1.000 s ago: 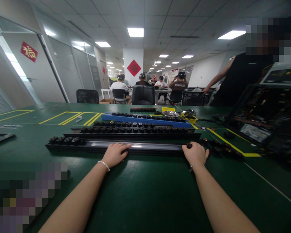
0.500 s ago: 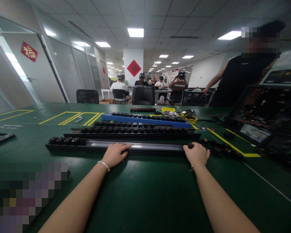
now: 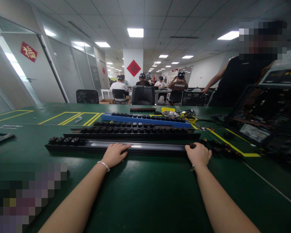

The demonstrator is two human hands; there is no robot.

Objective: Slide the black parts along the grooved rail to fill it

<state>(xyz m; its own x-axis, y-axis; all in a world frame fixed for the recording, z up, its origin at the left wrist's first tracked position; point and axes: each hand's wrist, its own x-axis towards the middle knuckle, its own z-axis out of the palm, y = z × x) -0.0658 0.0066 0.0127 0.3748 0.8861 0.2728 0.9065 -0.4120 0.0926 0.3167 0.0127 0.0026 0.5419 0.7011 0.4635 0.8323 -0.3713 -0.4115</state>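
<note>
A long black rail point(image 3: 145, 147) lies across the green table in front of me, with a few small black knobs point(image 3: 64, 140) seated at its left end. My left hand point(image 3: 114, 154) rests on the rail's near edge, fingers curled over it. At the rail's right end my right hand point(image 3: 198, 153) is closed, pinching a small black knob point(image 3: 191, 146) against the rail. A heap of loose black knobs point(image 3: 221, 148) lies just right of that hand.
Behind the near rail lie two more black rails full of knobs point(image 3: 133, 130) and a blue rail point(image 3: 145, 118). A metal bowl point(image 3: 170, 113) and a yellow box sit further back. A person in black stands at right beside an open machine point(image 3: 266, 116). Seated people work beyond.
My right hand has slid slightly right along the rail's end with the knob. My left hand has stayed in place. The person at right shifted a little.
</note>
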